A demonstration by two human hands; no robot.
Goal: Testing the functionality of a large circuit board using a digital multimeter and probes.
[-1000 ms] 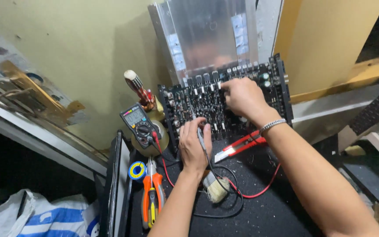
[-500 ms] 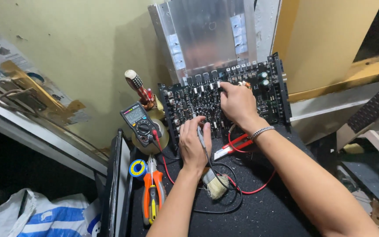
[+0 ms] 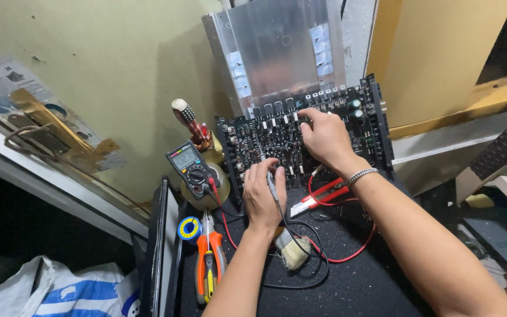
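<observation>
Right hand [image 3: 324, 138] has shifted left across the board [image 3: 300, 141], fingers spread flat on it, left hand [image 3: 263, 196] clamped on black probe [image 3: 271, 185] at its lower edge; best keep tip steady, red probe [image 3: 318, 198] idle on bench [image 3: 371, 282].

We see a black circuit board [image 3: 277, 138] dotted with small white and silvery parts, backed by a dull silver metal plate [image 3: 283, 50]. Our multimeter [image 3: 192, 170] is dark grey with a pale screen. The pliers [image 3: 208, 264] have orange handles; the probe [image 3: 318, 196] and its wire are red. The roll [image 3: 189, 228] looks blue and yellow, perhaps tape.
</observation>
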